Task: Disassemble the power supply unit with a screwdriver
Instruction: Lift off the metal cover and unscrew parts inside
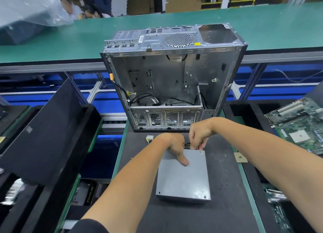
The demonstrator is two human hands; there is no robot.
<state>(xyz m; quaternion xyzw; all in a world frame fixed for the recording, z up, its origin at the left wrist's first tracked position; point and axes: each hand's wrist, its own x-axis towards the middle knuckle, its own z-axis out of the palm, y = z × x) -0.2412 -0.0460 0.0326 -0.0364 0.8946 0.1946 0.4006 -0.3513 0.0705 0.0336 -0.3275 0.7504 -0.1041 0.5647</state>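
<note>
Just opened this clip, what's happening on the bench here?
A person is working on a grey power supply unit lying flat on a black mat, in front of an emptied computer case. The left hand grips the unit's far edge, thumb pressed on its top. The right hand is curled at the far right corner; what it pinches is hidden. No screwdriver is visible. A motherboard lies to the right.

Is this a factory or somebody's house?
Probably a workshop where old computers get taken apart: long green workbenches, an emptied computer case, a loose circuit board in a tray.
</note>
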